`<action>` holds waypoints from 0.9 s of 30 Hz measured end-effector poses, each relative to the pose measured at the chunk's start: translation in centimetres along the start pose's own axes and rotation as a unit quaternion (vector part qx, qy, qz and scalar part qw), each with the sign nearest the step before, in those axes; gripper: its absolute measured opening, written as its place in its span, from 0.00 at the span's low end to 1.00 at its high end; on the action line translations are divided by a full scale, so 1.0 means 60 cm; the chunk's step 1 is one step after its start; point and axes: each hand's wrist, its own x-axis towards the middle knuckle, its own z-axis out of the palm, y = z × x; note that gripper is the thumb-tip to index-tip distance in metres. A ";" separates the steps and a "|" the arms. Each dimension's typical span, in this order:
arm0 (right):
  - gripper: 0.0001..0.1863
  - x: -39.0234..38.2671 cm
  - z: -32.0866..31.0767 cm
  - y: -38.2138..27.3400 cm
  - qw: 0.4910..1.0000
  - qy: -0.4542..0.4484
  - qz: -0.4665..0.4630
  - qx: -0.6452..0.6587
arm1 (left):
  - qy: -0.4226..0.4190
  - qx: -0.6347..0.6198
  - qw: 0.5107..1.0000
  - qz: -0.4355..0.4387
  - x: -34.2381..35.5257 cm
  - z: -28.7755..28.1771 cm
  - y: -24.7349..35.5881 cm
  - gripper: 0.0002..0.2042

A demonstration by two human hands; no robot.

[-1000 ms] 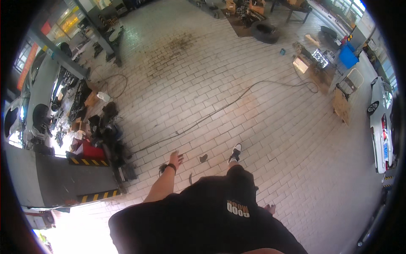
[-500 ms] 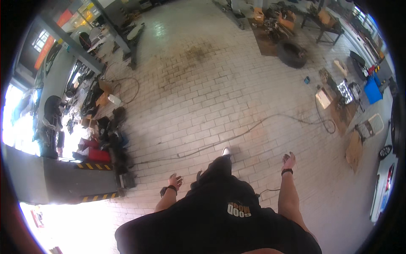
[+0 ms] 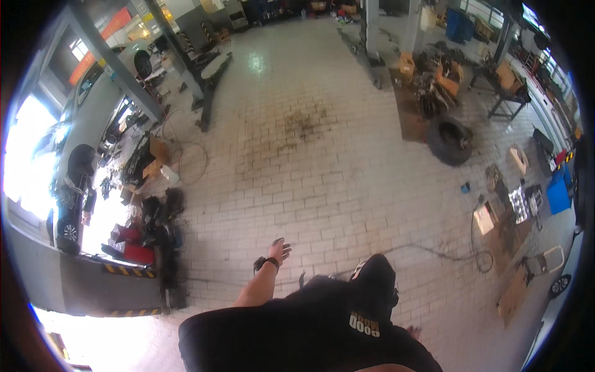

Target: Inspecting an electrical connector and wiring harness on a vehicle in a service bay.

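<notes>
My left hand (image 3: 281, 249) swings out ahead of my body over the tiled floor (image 3: 273, 211). Its fingers are loosely stretched and hold nothing; a dark band circles the wrist. My right hand (image 3: 414, 333) is low beside my hip, mostly hidden by my black shirt. The bit of it that shows has fingers apart, and no object is visible in it. A thin hose (image 3: 427, 251) snakes over the floor in front of me. One leg is stepped forward, with a light shoe (image 3: 358, 269) showing beside it.
Left stand a raised car (image 3: 93, 102), red containers (image 3: 137, 253) and a striped lift base (image 3: 118, 288). To the right lie a tyre (image 3: 449, 141), a blue bin (image 3: 559, 193), cardboard (image 3: 512, 297) and a hand trolley (image 3: 548, 260). Lift posts (image 3: 372, 31) rise farther off.
I have walked forward, and the view has tilted up to show more of the far garage. My left hand has swung forward; my right hand has dropped back beside my body.
</notes>
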 end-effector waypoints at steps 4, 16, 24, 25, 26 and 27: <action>0.20 0.081 -0.046 -0.169 0.955 0.001 0.216 0.202 | 0.011 -0.018 0.999 0.037 0.079 0.125 0.110 0.18; 0.19 0.929 -0.390 -0.735 0.641 -0.022 0.089 0.762 | 0.136 -0.055 0.987 -0.062 0.241 0.391 0.227 0.13; 0.15 1.173 -0.727 -1.229 0.661 -0.034 0.056 0.748 | 0.163 -0.110 0.981 -0.009 0.367 0.575 0.339 0.13; 0.15 1.192 -0.726 -1.260 0.662 -0.034 0.056 0.747 | 0.169 -0.120 0.977 -0.044 0.392 0.588 0.336 0.14; 0.15 1.205 -0.726 -1.293 0.663 -0.053 0.057 0.744 | 0.171 -0.129 0.975 -0.063 0.414 0.598 0.333 0.13; 0.15 1.229 -0.729 -1.322 0.666 -0.069 0.057 0.741 | 0.169 -0.140 0.972 -0.084 0.435 0.614 0.327 0.14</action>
